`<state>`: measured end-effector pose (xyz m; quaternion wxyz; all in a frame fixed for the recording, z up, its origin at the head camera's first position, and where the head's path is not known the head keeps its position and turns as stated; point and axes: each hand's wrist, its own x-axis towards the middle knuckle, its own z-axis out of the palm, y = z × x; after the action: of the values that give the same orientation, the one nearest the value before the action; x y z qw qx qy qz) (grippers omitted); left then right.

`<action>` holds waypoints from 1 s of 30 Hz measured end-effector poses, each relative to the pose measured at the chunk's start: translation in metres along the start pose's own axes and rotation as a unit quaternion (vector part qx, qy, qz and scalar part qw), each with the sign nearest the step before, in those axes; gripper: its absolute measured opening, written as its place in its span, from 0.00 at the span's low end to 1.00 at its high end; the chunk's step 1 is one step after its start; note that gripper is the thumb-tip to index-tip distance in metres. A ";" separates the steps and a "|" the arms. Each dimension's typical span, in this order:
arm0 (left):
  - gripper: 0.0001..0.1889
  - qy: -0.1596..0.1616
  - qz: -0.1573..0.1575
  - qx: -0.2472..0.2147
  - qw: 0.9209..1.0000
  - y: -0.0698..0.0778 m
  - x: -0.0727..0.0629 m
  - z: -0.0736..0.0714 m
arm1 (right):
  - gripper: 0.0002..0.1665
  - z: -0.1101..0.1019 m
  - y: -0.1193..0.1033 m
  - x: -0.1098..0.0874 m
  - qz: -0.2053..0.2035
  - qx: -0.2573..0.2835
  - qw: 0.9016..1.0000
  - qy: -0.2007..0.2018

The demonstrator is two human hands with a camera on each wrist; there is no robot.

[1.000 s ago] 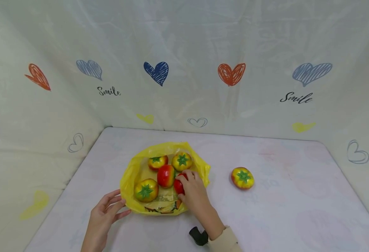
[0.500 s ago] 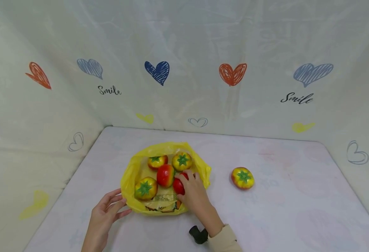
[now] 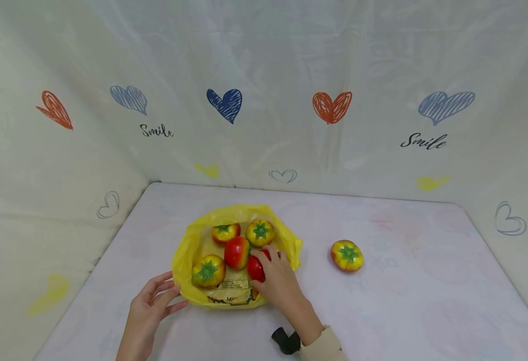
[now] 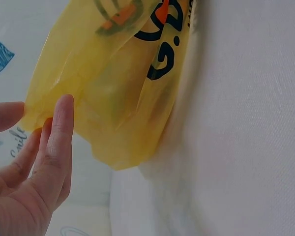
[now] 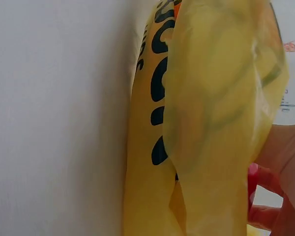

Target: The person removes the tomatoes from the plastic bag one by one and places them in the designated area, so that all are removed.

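An open yellow plastic bag lies on the table with several shiny red-and-yellow toy tomatoes in it, such as the front-left one with its green star-shaped top. At the bag's left rim, thumb and fingertips of my left hand pinch the edge; the left wrist view has the yellow plastic meeting the fingertips. My right hand reaches into the bag's right side and grips a red toy tomato, partly covered by its fingers. In the right wrist view the bag's wall hides much of this hand.
Another toy tomato sits on the white table right of the bag. A short black object lies beside the right wrist. A pale curtain with printed hearts stands behind the table.
Both hands have stayed nearly in place. The red toy tomato under my right hand has shifted slightly left within the bag, and the front-left one has edged slightly.
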<state>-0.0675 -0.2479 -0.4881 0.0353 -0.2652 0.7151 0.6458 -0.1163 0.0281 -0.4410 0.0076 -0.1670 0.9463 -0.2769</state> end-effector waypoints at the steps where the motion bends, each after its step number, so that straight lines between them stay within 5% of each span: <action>1: 0.35 0.000 0.000 0.000 1.000 0.000 0.000 0.000 | 0.34 -0.001 0.000 -0.001 0.000 0.006 1.000 -0.001; 14: 0.36 0.001 -0.001 0.005 1.000 -0.002 0.002 -0.001 | 0.36 -0.020 -0.003 -0.023 -0.012 0.125 0.992 0.022; 21: 0.35 -0.007 0.008 0.006 1.000 -0.002 0.003 -0.001 | 0.36 -0.034 0.002 -0.039 -0.014 0.220 0.973 0.076; 30: 0.36 -0.004 -0.011 0.018 1.000 0.000 0.003 0.001 | 0.36 -0.059 0.018 -0.060 0.041 0.282 0.950 0.131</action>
<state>-0.0706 -0.2475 -0.4890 0.0497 -0.2696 0.7234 0.6336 -0.0718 0.0919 -0.4056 -0.0581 -0.0819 0.8284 -0.5511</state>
